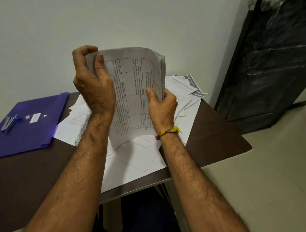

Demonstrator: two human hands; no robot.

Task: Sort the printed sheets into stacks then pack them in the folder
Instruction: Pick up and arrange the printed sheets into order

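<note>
Purple folder (27, 122) lies closed left of the hands, a stapler (9, 123) on top, near the table's (217, 135) left side. Loose sheets (138, 158) sprawl beneath. The left hand (92, 82) and right hand (162, 107) each grip the raised, curling stack of printed sheets (132, 90).

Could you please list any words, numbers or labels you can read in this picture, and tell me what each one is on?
"3087": grey header of a printed sheet at the table's far right; uncertain.
Table text on the held sheets: too blurred.
White label on the purple folder: too small.
Loose sheets on the table: print illegible.
</note>
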